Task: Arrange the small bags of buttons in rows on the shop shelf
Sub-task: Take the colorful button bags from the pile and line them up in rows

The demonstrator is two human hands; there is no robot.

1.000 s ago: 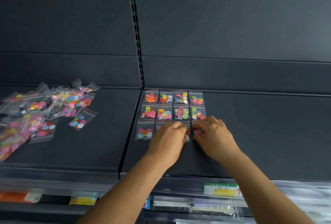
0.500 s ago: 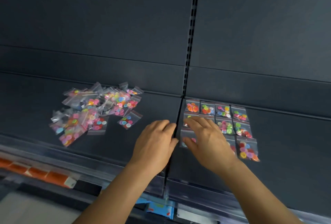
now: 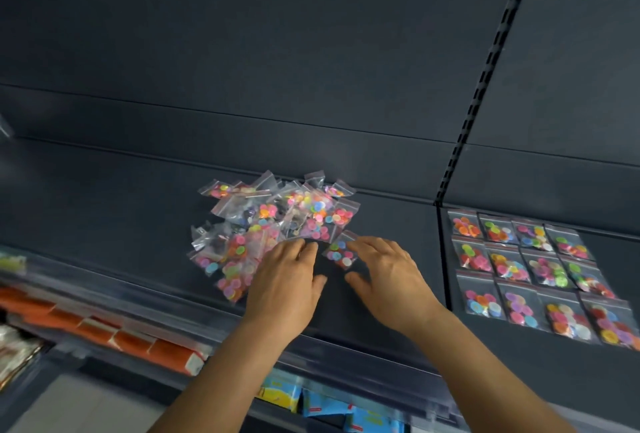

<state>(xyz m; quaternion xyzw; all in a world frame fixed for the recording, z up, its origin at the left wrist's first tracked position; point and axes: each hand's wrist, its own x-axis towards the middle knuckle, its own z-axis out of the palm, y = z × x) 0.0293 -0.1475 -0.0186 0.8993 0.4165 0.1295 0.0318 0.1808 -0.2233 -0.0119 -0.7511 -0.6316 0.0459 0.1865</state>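
A loose heap of small bags of buttons [image 3: 273, 224] is seen on the left section of the dark shelf [image 3: 104, 211], while a grid of twelve bags [image 3: 533, 266], three rows of four, is laid flat on the right section past the slotted upright [image 3: 485, 76]. One single bag [image 3: 341, 254] lies at the heap's near right edge, between the two hands. The left hand [image 3: 287, 280] is spread with relaxed fingers at the heap's near edge, nothing gripped; the right hand [image 3: 388, 273] is likewise spread, fingertips just beside the single bag, contact not discernible. The bags are judged light, limp and slippery, with contents that shift; a pinch at a sealed top strip or a corner is advised, since neighbouring bags could be dragged along.
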